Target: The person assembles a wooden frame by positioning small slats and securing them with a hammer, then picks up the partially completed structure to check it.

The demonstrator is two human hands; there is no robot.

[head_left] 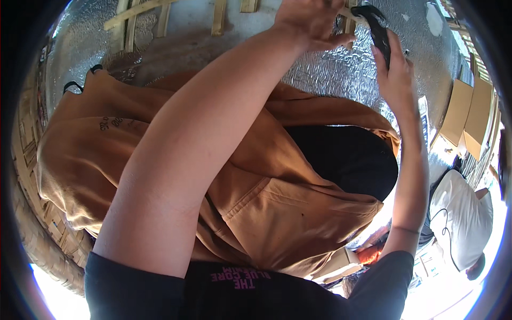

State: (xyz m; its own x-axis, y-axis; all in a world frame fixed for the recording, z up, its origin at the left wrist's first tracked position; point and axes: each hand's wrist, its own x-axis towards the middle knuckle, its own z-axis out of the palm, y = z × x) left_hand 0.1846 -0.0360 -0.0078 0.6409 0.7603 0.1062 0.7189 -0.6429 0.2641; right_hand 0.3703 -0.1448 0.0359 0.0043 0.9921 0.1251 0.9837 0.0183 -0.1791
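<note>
Both arms reach up: the right hand (pixel 397 72) is clenched around a black handled tool (pixel 380 32) to aim it, while the left hand (pixel 309 21), fingers curled, steadies a bamboo strip (pixel 349 18) just beside it.

a rough workshop or shed: silver foil insulation (pixel 330 69), bamboo slats (pixel 133 21), stacked cardboard boxes (pixel 469 114).

Our left hand (pixel 309 21) and right hand (pixel 394 74) are raised side by side at the top, the right one closed around a dark tool (pixel 380 32). Below and between our forearms hangs a hooded garment (pixel 266 213), in front of a foil sheet (pixel 330 74). Bamboo strips (pixel 133 21) lie top left; cardboard boxes (pixel 469 114) stand far right.
</note>
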